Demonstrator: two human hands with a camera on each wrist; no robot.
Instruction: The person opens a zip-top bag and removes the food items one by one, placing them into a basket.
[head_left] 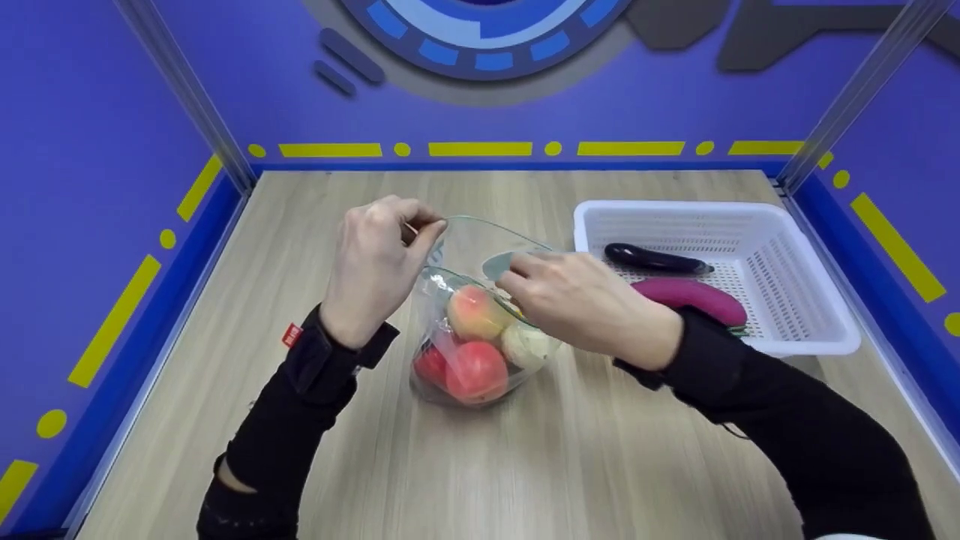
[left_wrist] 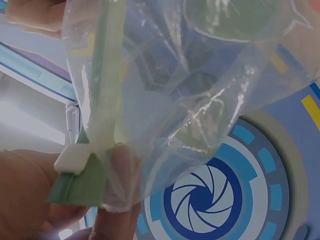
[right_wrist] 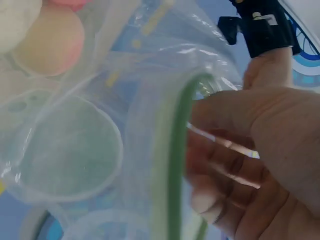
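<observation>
A clear zip-top bag with a green seal strip stands on the table, its mouth spread apart. Inside lie a peach-coloured fruit, a large red round fruit, a second red one and a pale whitish round item. My left hand pinches the left corner of the bag's mouth between thumb and fingers. A white slider sits on the green strip beside that thumb. On the opposite side, my right hand holds the rim, thumb against the green strip and fingers curled.
A white perforated plastic basket stands at the right, partly behind the right forearm. It holds a dark purple eggplant and a magenta elongated vegetable. Blue panels with yellow marks border the wooden table at back and sides.
</observation>
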